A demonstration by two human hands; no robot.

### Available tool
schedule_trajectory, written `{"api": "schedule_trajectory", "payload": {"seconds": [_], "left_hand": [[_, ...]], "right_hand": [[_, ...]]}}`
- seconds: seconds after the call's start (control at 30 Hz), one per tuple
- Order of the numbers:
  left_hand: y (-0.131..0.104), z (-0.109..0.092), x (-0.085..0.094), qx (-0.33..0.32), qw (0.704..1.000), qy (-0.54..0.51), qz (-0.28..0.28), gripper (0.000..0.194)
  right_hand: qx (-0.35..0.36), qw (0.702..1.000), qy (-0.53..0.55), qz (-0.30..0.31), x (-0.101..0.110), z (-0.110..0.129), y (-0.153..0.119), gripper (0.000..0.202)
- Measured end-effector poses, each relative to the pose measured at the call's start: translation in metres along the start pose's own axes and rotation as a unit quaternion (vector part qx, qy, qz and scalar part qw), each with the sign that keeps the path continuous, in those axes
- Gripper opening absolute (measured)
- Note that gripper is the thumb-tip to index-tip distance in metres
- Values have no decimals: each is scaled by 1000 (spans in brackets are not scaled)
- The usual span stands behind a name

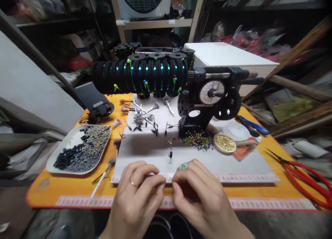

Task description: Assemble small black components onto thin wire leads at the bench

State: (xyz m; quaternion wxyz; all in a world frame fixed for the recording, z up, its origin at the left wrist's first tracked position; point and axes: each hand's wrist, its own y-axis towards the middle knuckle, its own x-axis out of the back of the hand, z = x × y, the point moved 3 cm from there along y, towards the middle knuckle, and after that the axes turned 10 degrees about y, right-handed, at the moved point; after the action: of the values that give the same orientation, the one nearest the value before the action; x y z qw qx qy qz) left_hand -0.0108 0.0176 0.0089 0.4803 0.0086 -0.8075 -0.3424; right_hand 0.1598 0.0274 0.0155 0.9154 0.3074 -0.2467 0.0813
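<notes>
My left hand (138,190), with a gold ring, is closed at the board's front edge, thumb and index finger pinched together. My right hand (198,194), wearing a pale green ring, is pinched just beside it, with a narrow gap between the fingertips. Whatever either pinch holds is too small to make out. Just beyond the fingertips is a small black fitting with a metal loop (170,155); whether it hangs or lies on the white board (145,152) I cannot tell. Farther back, a black winding machine (212,93) carries a row of black spools (153,74) with green and yellow pins.
On the left, a white tray (50,163) holds many small grey and black parts. Coloured beads (197,140) lie by the machine's base, near a dish of gold bits (225,143). Red-handled scissors (306,176) and blue pliers (252,125) lie right. Bundled white-stemmed pieces (144,111) are scattered behind.
</notes>
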Motion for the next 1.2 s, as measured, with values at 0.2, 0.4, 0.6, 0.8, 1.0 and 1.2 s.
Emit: {"api": "schedule_trajectory", "payload": {"seconds": [0.2,0.4,0.6,0.8,1.0,1.2], "left_hand": [[13,2,-2,66,993,17,95,16],[16,-1,-4,109,987,-30,116,17],[17,-1,-6,108,987,-29,111,16],[18,-1,-7,98,991,-14,89,16],[17,-3,-8,102,993,-6,56,13],[17,-3,-8,117,992,-19,42,12]], "right_hand": [[4,999,-43,2,-7,-5,0,17],[5,999,-50,9,-6,-8,-2,15],[3,997,-70,44,-3,-12,-6,15],[8,995,-84,46,1,-15,-9,16],[7,994,-98,46,11,-21,-16,17],[2,995,-95,42,15,-22,-18,19]]}}
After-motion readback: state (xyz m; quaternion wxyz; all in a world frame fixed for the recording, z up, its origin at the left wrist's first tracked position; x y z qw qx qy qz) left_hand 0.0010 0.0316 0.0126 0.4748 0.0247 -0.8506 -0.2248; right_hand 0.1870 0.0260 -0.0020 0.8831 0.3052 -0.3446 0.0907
